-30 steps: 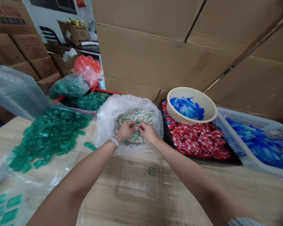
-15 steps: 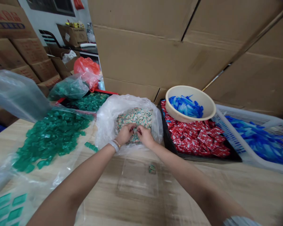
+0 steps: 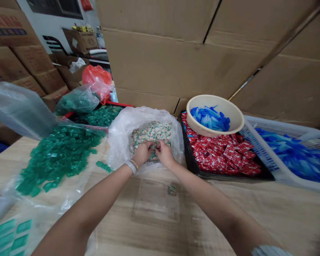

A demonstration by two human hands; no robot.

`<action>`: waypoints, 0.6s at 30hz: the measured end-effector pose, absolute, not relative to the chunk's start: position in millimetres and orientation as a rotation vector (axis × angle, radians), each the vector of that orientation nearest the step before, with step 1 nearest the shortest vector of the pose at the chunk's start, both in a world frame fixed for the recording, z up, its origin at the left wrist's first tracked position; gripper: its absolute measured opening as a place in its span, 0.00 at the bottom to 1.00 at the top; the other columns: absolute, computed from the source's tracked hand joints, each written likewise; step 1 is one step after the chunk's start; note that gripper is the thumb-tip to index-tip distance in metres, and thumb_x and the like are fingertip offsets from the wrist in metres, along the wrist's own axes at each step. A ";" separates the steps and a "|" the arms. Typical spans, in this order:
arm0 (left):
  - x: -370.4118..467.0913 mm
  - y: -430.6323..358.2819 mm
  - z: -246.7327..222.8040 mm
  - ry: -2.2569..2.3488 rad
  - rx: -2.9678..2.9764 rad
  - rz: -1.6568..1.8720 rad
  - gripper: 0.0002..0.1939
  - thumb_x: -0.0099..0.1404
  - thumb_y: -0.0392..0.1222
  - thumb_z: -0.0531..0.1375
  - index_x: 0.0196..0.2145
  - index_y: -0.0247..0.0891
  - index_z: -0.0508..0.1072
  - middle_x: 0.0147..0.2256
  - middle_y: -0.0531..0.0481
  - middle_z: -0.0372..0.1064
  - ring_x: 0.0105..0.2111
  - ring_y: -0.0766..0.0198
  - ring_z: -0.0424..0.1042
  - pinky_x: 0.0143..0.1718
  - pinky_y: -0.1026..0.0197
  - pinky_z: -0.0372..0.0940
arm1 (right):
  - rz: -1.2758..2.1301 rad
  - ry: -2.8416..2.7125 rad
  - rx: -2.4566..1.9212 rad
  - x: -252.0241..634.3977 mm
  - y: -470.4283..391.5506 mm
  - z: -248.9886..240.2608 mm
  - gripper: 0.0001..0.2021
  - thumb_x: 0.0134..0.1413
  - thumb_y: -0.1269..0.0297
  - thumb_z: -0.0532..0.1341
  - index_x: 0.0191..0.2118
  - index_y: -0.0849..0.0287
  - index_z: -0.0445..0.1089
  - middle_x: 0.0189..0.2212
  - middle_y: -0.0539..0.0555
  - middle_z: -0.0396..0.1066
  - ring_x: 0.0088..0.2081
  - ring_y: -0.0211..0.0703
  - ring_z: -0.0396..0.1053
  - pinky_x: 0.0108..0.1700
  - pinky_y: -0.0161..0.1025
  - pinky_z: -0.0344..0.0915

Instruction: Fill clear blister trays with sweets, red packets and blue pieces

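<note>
A white plastic bag (image 3: 120, 142) stands open in the middle of the table, filled with small green-and-tan packets (image 3: 160, 129). Over its near side, my left hand (image 3: 143, 152) and my right hand (image 3: 164, 153) meet with fingertips almost touching. Both are closed in a pinch on small packets from the pile; how many is hidden by the fingers. Closer to me lies a clear, shallow plastic box (image 3: 152, 202), with a little stack of the same packets (image 3: 172, 190) in its upper right corner.
Loose green packets (image 3: 61, 156) are heaped on the left beside a clear plastic container (image 3: 21, 106). At right, a cream bowl (image 3: 216, 133) of blue pieces rests on a black tray (image 3: 192, 160) of red packets. Further right is a white basket (image 3: 282, 167). Cardboard boxes (image 3: 160, 64) wall the back.
Both hands stay over the bag, with their fingertips slightly closer together. The view has shifted a little; the things on the table have not moved.
</note>
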State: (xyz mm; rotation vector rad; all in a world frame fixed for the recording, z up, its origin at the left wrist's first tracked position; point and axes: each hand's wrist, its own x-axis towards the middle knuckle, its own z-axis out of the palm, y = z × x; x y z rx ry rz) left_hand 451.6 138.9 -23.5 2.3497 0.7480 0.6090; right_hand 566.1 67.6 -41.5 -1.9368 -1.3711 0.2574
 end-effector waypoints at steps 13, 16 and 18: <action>456.2 133.1 -26.0 0.796 2.456 0.587 0.20 0.54 0.26 0.52 0.44 0.35 0.70 0.40 0.45 0.71 0.40 0.61 0.67 0.45 0.59 0.61 | 0.357 -1.420 -1.895 575.1 74.4 -39.1 0.09 0.39 0.77 0.55 0.29 0.61 0.67 0.25 0.51 0.66 0.28 0.37 0.62 0.33 0.34 0.60; 459.9 132.0 -23.1 0.804 2.480 0.526 0.18 0.55 0.27 0.52 0.43 0.34 0.71 0.39 0.44 0.71 0.40 0.61 0.68 0.45 0.59 0.61 | 0.444 -1.384 -1.865 576.9 73.8 -42.0 0.12 0.38 0.79 0.53 0.32 0.62 0.66 0.26 0.51 0.67 0.28 0.37 0.64 0.33 0.34 0.61; 462.8 130.5 -19.2 0.806 2.506 0.454 0.17 0.56 0.28 0.51 0.41 0.33 0.72 0.37 0.43 0.71 0.38 0.61 0.68 0.44 0.59 0.61 | 0.483 -1.317 -1.848 576.9 73.8 -45.9 0.15 0.38 0.79 0.52 0.34 0.61 0.65 0.26 0.50 0.68 0.28 0.36 0.65 0.33 0.33 0.62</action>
